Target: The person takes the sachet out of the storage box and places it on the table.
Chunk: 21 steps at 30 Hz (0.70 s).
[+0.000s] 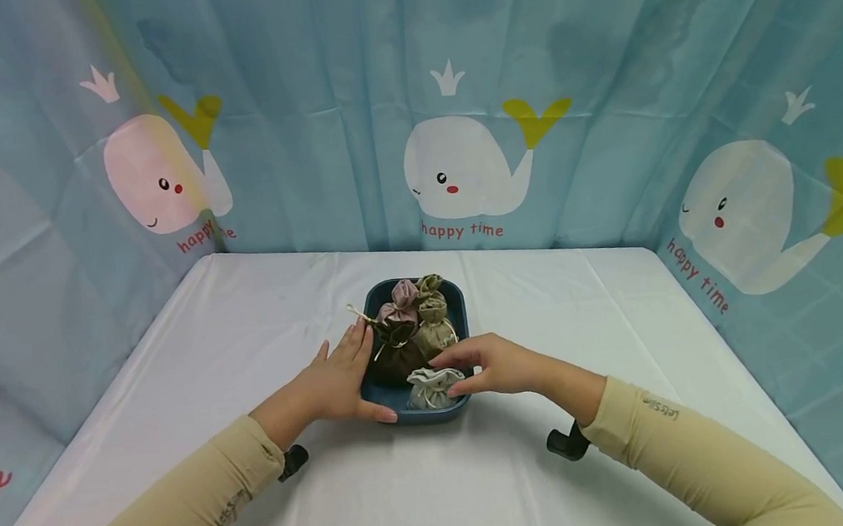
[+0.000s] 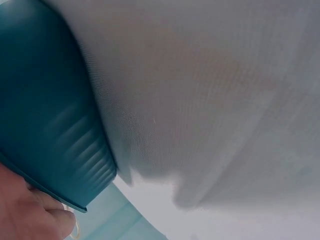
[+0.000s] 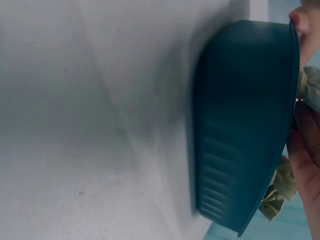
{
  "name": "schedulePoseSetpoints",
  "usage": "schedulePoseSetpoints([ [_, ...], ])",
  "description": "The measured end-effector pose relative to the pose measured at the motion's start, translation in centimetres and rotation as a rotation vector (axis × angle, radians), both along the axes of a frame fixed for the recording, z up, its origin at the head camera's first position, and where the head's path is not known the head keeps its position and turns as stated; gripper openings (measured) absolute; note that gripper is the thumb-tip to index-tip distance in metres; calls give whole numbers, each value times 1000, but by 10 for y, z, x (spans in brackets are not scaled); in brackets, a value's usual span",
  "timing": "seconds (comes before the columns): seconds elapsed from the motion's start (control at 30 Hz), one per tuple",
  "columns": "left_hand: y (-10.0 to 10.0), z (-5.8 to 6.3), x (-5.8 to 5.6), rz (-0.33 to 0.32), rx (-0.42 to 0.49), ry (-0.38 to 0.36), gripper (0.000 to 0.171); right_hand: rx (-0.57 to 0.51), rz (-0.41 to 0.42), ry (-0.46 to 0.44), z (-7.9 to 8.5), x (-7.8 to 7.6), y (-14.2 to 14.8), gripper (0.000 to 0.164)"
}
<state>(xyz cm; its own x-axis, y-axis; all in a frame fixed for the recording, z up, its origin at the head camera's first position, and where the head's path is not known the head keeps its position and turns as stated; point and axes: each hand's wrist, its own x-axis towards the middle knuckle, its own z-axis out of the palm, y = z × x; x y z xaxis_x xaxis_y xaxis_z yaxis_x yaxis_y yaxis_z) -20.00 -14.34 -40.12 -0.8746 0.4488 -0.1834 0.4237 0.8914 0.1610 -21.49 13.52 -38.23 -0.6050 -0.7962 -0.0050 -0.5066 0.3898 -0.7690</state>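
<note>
A dark blue plastic basin [image 1: 379, 396] holds several small drawstring pouches. My left hand [image 1: 337, 379] lies along its left side, fingers extended over the rim and thumb at the front corner. Right beside those fingertips is a dark brown pouch [image 1: 393, 364] with a pale cord. My right hand [image 1: 501, 363] reaches over the right rim, thumb and fingers spread around a light grey pouch [image 1: 427, 392] in the front right corner. In the right wrist view, fingers [image 3: 305, 160] of this hand extend past the rim beside the grey pouch [image 3: 313, 87].
A pink pouch [image 1: 398, 305] and an olive pouch [image 1: 435, 333] sit behind the brown one, with another olive pouch top [image 1: 429, 285] at the back. The basin stands on a white-covered table [image 1: 442, 495]. Blue whale-print curtains [image 1: 350, 135] enclose the back and sides.
</note>
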Motion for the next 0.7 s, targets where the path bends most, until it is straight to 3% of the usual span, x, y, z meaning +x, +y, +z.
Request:
schedulePoseSetpoints([
  [0.4,1,2,1,-4,11,17,134,71,-68,66,2,3,-6,17],
  [0.7,0,0,0,2,14,10,133,27,-153,101,-2,6,-11,2],
])
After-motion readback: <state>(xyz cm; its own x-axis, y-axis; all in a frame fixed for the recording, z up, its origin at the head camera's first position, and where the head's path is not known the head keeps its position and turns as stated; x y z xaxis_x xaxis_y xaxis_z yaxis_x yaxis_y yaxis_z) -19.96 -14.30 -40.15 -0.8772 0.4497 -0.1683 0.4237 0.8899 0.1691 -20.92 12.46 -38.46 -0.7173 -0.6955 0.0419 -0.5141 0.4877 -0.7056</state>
